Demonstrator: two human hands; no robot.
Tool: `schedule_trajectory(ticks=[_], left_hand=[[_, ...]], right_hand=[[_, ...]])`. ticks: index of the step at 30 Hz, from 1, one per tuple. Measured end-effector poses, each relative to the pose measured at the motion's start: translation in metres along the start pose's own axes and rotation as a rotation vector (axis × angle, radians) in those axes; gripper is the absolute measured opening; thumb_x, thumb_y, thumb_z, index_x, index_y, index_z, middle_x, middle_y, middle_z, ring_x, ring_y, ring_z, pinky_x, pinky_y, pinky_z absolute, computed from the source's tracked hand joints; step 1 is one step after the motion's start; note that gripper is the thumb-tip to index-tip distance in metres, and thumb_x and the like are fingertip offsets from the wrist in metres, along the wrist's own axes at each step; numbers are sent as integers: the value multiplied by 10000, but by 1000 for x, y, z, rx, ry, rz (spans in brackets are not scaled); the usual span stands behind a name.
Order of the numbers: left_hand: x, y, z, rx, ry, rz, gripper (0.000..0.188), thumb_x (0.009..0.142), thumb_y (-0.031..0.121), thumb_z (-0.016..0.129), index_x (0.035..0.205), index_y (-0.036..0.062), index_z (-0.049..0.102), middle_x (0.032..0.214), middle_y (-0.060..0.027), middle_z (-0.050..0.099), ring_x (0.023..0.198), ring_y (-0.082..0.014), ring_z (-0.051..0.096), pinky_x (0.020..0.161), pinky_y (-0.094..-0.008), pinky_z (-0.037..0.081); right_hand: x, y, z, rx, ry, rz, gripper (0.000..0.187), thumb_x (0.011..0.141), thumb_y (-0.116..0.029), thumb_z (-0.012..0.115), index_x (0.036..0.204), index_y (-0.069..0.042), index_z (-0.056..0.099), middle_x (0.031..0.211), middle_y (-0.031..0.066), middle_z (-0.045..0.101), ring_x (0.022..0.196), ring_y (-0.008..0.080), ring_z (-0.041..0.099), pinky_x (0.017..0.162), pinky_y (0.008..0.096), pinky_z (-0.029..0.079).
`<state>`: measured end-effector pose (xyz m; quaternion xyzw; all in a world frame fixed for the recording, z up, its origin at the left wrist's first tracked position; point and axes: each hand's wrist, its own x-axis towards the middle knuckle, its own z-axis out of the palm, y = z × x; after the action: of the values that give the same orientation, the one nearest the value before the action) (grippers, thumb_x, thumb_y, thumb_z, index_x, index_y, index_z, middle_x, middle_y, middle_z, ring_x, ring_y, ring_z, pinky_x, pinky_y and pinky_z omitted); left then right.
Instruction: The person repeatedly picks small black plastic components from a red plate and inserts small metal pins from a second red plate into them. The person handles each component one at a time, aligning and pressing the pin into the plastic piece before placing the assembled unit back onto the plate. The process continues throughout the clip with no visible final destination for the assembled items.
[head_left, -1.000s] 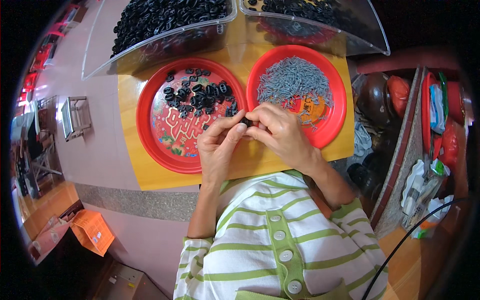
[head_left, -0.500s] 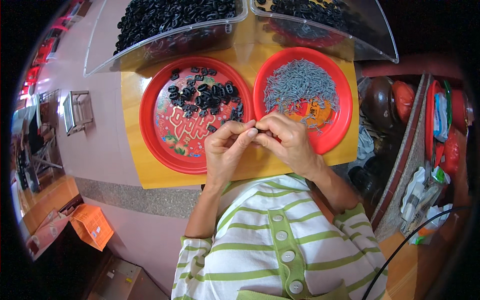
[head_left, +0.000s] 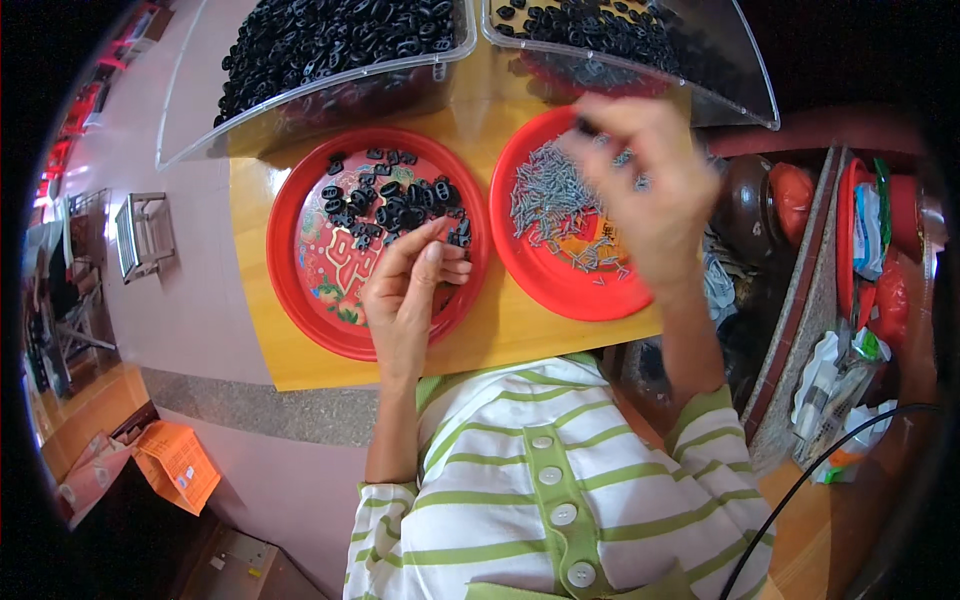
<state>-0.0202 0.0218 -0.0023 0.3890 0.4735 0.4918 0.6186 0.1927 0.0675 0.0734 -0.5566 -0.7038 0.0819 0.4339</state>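
Note:
My left hand (head_left: 408,290) is over the near right part of the left red tray (head_left: 282,300), with its fingers curled and the thumb against them; nothing shows at the fingertips. Small black plastic parts (head_left: 405,207), some oval with holes, lie loose in that tray beside my fingers. Raised above the right red tray (head_left: 560,300), my right hand (head_left: 645,185) is smeared by motion. A small dark part (head_left: 587,126) shows at its fingertips. Beneath it, many small grey screws (head_left: 550,190) are heaped in the tray, partly hidden by the hand.
Two clear plastic bins stand behind the trays: the left bin (head_left: 320,85) is heaped with black parts, the right bin (head_left: 690,80) holds fewer. All sit on a yellow board (head_left: 262,345). Bags and jars (head_left: 752,200) stand at the right; a metal stool (head_left: 143,235) is at the left.
My hands were together between the trays, fingertips meeting at a small dark part. They have separated: the right moved up and right with a dark part, the left shifted left over its tray.

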Motion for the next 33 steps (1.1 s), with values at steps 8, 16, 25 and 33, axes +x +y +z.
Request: schedule_trajectory(ticks=[8,16,25,33], left_hand=[[41,13,-3,985,96,639,179,771,19,657,949,42,651,883,-106,590,797,-246,559,680,-327,449],[31,2,2,1021,-19,443,149,718,43,698,861,25,658,789,-90,562,772,-249,528,666,-356,443],[31,-2,8,1048,-68,433,147,722,35,685,861,21,640,789,-101,561,777,-270,529,673,-366,445],[16,-7,5,643,5,257,82,813,-4,630,883,-2,587,809,-92,632,708,-165,612,631,-285,491]], right_hand=[[59,75,-48,-360,245,-7,228,837,-176,673,1041,-74,675,882,20,655,751,64,576,663,219,457],[12,65,-31,-96,321,13,146,825,-106,660,948,-27,665,882,63,645,763,143,607,691,249,473],[-75,23,-5,183,-278,416,84,805,-47,641,878,-6,641,801,89,609,710,185,591,625,301,460],[-104,26,12,44,-313,215,89,764,-74,669,816,-25,614,787,95,577,731,261,587,631,358,465]])
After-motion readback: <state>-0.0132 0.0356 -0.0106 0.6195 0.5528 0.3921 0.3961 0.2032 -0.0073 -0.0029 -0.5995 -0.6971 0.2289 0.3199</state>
